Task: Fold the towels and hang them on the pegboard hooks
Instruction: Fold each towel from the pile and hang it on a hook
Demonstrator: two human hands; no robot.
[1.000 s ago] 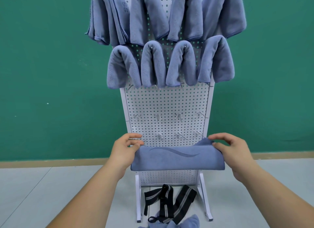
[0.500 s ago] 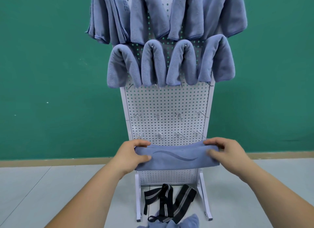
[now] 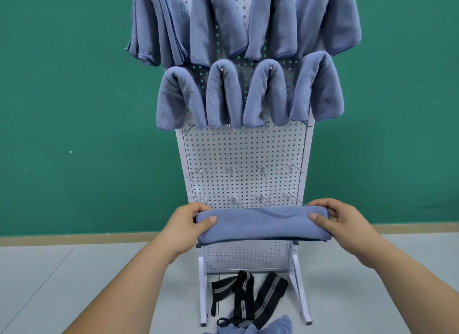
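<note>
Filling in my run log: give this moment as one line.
stage: folding | left hand: grips towel left end | right hand: grips right end | pegboard: lower hooks free

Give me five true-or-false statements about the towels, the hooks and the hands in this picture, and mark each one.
1. Both hands hold one folded towel. True: the left hand grips its left end, the right hand its right end.
2. The held towel is already hung on a hook. False: it is held in front of the pegboard, on no hook.
3. Every hook carries a towel. False: two lower rows of hooks are bare.
4. Four towels hang side by side in the row just above the bare hooks. True.
5. The floor under the pegboard is bare. False: black straps and more blue cloth lie there.
</note>
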